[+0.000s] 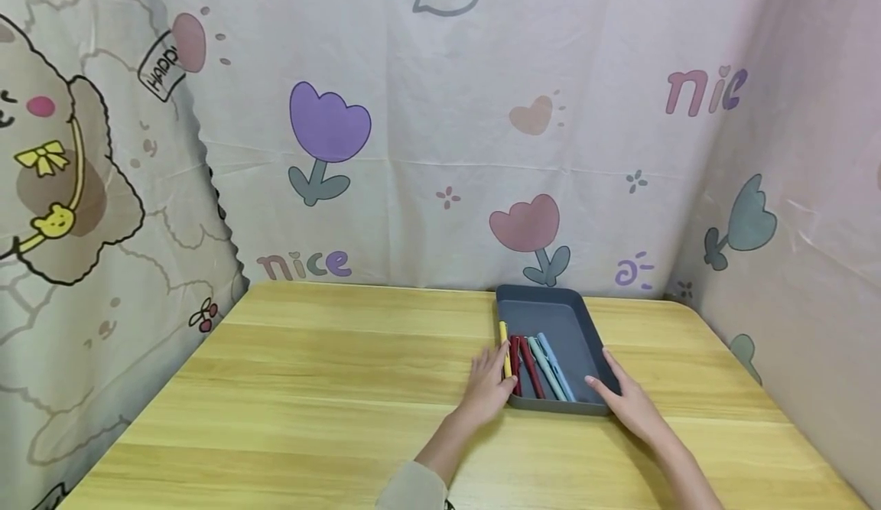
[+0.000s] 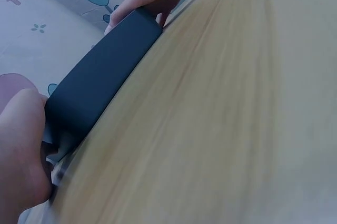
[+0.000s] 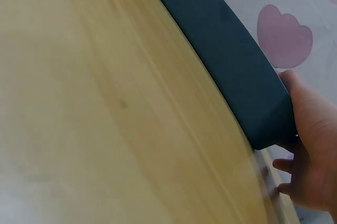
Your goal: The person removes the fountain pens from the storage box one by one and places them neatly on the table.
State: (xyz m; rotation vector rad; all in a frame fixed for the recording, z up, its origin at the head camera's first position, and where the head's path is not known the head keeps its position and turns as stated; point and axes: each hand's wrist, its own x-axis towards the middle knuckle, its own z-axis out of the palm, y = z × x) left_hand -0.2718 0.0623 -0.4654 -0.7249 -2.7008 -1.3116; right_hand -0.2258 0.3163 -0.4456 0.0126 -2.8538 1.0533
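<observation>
Grips a gray tray [image 1: 544, 313] of pens [image 1: 532, 368] at the far edge of a wooden table [image 1: 323, 388], with left hand [image 1: 486, 391] clamped on the tray's left side and right hand [image 1: 633, 407] on its right.

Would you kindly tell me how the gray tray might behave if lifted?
The gray tray is probably stiff, since its walls stand straight. Its pens would likely slide or roll if it tilted, as bare floor lies beside them. It may feel slightly heavier toward its left side, where they are gathered.
</observation>
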